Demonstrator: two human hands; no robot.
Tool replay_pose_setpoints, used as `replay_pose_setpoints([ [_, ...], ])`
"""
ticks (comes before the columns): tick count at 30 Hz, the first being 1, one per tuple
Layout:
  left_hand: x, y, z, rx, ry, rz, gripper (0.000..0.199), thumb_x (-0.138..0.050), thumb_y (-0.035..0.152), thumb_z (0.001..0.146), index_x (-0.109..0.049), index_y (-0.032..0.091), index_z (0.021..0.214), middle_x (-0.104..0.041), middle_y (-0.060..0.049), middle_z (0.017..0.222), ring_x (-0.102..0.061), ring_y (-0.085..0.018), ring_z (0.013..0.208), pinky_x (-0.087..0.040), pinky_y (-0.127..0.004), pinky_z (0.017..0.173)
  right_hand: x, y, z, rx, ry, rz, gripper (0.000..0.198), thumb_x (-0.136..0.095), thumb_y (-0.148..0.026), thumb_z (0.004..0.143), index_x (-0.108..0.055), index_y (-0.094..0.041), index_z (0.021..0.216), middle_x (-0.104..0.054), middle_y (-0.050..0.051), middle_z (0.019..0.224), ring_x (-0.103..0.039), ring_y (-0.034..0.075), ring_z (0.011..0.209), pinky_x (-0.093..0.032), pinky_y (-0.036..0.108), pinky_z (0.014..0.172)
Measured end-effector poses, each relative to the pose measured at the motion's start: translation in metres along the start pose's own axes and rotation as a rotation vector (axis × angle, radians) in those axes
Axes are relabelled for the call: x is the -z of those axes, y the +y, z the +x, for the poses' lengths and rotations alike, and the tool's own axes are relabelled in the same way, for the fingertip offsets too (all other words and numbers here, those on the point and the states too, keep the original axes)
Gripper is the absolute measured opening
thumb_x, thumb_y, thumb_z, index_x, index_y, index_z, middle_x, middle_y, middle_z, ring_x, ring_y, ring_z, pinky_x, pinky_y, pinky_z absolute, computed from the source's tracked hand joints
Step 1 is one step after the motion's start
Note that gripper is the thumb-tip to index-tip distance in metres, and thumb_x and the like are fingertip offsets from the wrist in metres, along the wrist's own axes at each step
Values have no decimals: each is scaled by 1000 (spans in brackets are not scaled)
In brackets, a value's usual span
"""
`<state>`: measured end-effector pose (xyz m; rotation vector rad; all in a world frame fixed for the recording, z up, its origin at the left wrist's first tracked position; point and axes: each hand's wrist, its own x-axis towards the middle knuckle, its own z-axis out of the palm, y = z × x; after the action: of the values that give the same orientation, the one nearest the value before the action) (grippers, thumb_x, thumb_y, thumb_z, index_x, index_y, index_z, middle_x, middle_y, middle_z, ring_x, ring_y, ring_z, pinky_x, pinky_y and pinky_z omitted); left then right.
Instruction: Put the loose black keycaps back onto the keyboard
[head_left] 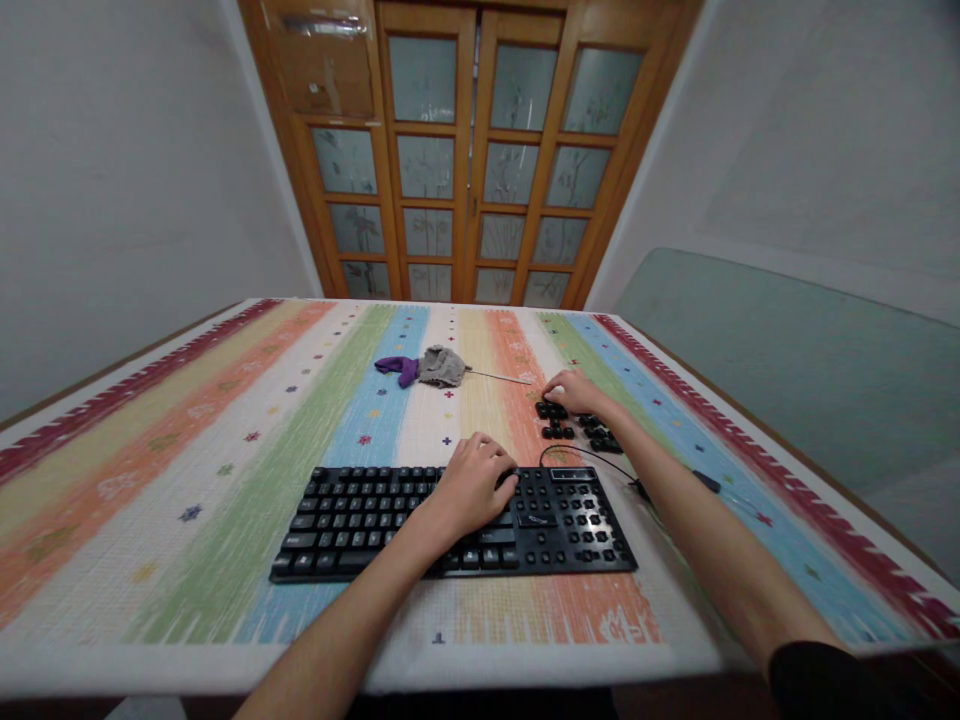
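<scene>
The keyboard (pixel 536 520) lies on the striped cloth (pixel 187 570), its right end missing keys. The left hand (pixel 476 480) rests on it, fingers loosely curled; I can't tell if it grips anything. The right hand (pixel 568 392), fingers bent, touches or nearly touches the loose keys (pixel 556 432); any hold is hidden. A careless sweep could scatter them, and a snagged cable (pixel 581 449) could drag the keyboard.

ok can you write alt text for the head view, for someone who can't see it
A person's left hand rests on a black keyboard, partly stripped at its right end, while the right hand is at loose black keycaps behind it. Bunched gray and purple fabric lies on the striped tablecloth, before glass-paned doors.
</scene>
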<state>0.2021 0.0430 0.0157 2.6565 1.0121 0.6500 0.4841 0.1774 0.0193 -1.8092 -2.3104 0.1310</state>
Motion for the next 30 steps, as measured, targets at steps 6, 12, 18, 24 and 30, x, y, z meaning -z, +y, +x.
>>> replay_pose_setpoints([
  [6,0,0,0,-4,-5,-7,16,-58,24,94,-72,19,99,-71,-7,100,-55,-26,106,-45,-42,94,10,-11,-8,39,93,26,18,-59,-16,87,-77,-16,87,-76,12,97,-67,27,96,-44,43,96],
  [12,-1,-1,1,-11,-2,0,15,-59,25,93,-72,19,99,-70,-7,101,-54,-26,106,-46,-42,93,15,-45,-55,212,166,157,20,-56,-24,93,-72,-19,104,-75,8,96,-65,21,84,-50,34,80],
  [18,-4,-2,2,-14,13,4,14,-60,24,92,-71,18,100,-70,-8,101,-54,-26,106,-45,-42,95,0,-77,-112,406,199,361,20,-57,-25,95,-66,-21,113,-69,8,95,-64,20,88,-53,34,79],
  [24,-4,-1,4,-2,25,-21,13,-61,22,91,-71,20,98,-71,-7,102,-55,-26,106,-46,-43,95,-13,-87,-131,411,192,394,18,-55,-26,97,-66,-21,110,-65,7,95,-63,18,86,-53,33,78],
  [30,-5,1,5,-1,35,-42,14,-64,20,88,-71,19,101,-71,-6,102,-55,-26,106,-46,-41,94,-21,-90,-134,427,232,350,17,-55,-24,98,-67,-20,109,-63,7,89,-62,20,88,-52,33,77],
])
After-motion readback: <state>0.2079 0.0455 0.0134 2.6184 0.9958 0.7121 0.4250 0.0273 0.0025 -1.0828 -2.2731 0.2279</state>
